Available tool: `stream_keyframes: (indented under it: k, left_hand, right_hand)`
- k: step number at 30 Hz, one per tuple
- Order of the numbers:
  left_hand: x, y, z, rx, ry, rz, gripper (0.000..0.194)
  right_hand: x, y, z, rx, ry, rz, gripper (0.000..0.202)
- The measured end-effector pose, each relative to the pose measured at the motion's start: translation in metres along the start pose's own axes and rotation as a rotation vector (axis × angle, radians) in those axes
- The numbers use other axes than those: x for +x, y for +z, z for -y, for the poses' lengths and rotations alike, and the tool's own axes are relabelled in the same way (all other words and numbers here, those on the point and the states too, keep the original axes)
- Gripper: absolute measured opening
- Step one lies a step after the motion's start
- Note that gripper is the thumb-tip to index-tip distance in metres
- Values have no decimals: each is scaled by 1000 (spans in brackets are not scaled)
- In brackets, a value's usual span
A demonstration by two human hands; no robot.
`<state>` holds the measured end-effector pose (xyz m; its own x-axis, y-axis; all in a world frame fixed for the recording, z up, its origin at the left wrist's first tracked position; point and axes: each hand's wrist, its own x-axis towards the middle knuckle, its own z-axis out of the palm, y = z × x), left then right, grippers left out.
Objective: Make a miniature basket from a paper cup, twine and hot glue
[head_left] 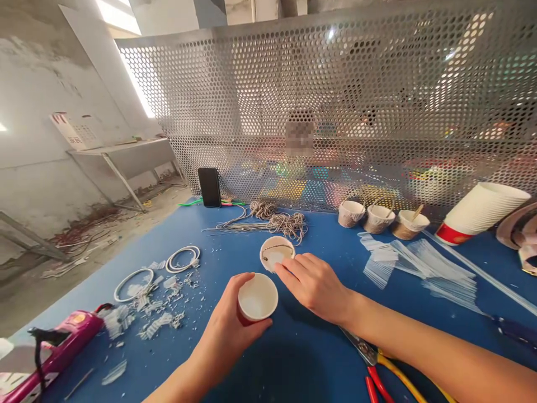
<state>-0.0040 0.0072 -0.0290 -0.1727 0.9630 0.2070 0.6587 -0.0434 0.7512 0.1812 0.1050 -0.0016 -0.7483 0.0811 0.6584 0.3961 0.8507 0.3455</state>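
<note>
My left hand [235,316] is wrapped round a white paper cup [258,298], its open mouth turned up toward me. Just behind that cup is a small pale cup [277,246] with a thin brown cord lying across its inside. My right hand [312,282] has its fingers closed at the near right edge of this cup; the fingertips are partly hidden. Under my right forearm lie pliers [380,369] with red and yellow handles, partly covered.
Twine bundles [285,221] and a phone [210,187] are at the back, before a perforated metal screen [260,84]. Right: several small twine-handled cups [350,214], stacked paper cups [482,212], clear plastic strips [419,263]. Left: white rings [182,259], scraps, a magenta tool [69,344].
</note>
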Motion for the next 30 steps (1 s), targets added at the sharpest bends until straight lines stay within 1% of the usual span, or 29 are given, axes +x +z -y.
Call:
stream_keyframes:
  k: [3,6,9,12,15,18,20,22,23,24,25,27,28,29,30]
  left_hand:
    - [-2,2,3,31,11,-15,56]
    - [-3,3,3,48,40,-25,56]
    - [-5,1,0,38,72,-26,53]
    - [-7,-3,-5,52,56,11,50]
    - [-7,-6,-7,83,63,60,50]
    - [-6,-6,-4,98,91,78,53]
    - [-5,-7,0,98,92,61,56]
    - [-5,-9,3,78,94,58,59]
    - [-5,-12,3,56,91,70,61]
    - [-5,-14,2,27,85,92,62]
    - [-5,-17,1,-8,74,117,61]
    - [-6,-22,-5,-81,29,142,56]
    - [-6,-23,-9,-111,3,136,54]
    - [-6,-24,-12,-132,-17,123,52]
    - [-6,-24,-15,-146,-29,99,52]
  right_hand:
    - [-6,9,1,-9,-3,45,24]
    - [-9,13,2,13,19,70,22]
    - [-10,14,4,40,48,91,21]
    - [-9,12,3,57,75,94,22]
    - [-7,5,-1,92,94,57,22]
    - [-4,-3,-10,134,121,-35,21]
    - [1,-7,-20,180,190,-106,21]
    - [6,-8,-31,267,324,-140,20]
    - [9,-6,-37,334,420,-123,19]
    - [11,-4,-43,427,550,-67,19]
    - [13,-1,-48,541,695,21,19]
    - [15,6,-57,785,952,246,24]
    - [16,10,-60,897,1032,349,25]
    - [16,13,-62,992,1073,428,25]
    - [16,17,-63,1064,1085,480,24]
